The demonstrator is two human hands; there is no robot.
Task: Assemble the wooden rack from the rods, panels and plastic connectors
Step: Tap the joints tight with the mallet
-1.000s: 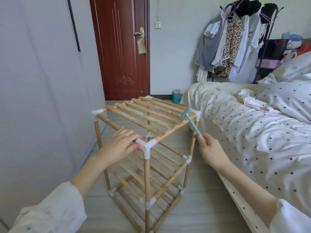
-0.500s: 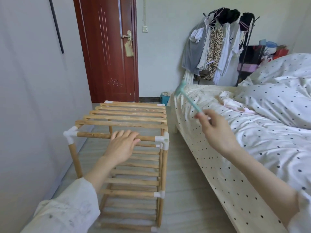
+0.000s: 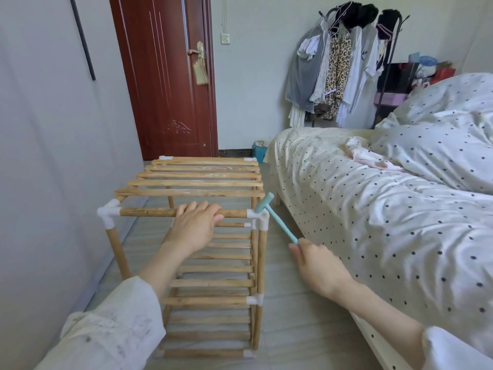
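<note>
Here, a wooden rack (image 3: 202,236) of rods and slatted panels, upright on the floor between a grey wall on the left and a bed (image 3: 373,209) on the right. White plastic connectors at every corner. Left hand (image 3: 196,225) laid over the near top rod (image 3: 149,212), fingers curled loosely across it, steadying. Right hand (image 3: 320,265) pinching the handle end of a small teal mallet (image 3: 276,218), its head at, perhaps touching, the near right top connector (image 3: 258,216). Seemingly the tapping-home stage, frame nearly complete. Risks: a glancing strike skidding off the rounded connector, catching the left fingertips just beside it; too hard a blow cracking the plastic or racking the frame sideways.
</note>
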